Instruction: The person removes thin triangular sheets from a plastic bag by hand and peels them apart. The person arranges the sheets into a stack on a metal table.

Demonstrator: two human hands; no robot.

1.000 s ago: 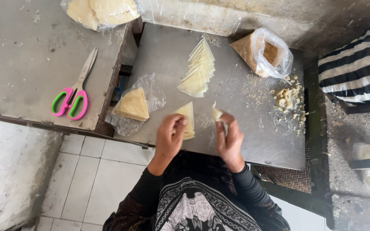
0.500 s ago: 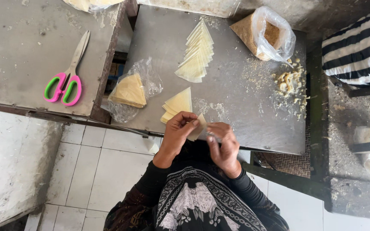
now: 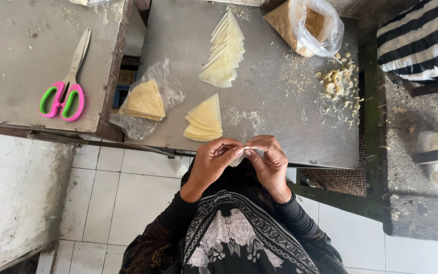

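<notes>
Above white floor tiles (image 3: 128, 198), crumb-strewn metal table (image 3: 290, 111)

Bright, even daylight, soft and diffuse, no hard source visible. Weak shadows only: dim gap between the two tables (image 3: 300, 127), faint shade under hands at the table edge. Mild sheen on grey metal top, small glare on plastic bag (image 3: 320, 25) at top right. Sharp across most of frame; pastry stack (image 3: 204, 122) and scissors (image 3: 64, 91) crisp. Slight softness at fingertips (image 3: 244, 148). Wide-angle stretch at edges, table lines bowing toward corners. Bottom corners darker, clothing underexposed.
</notes>
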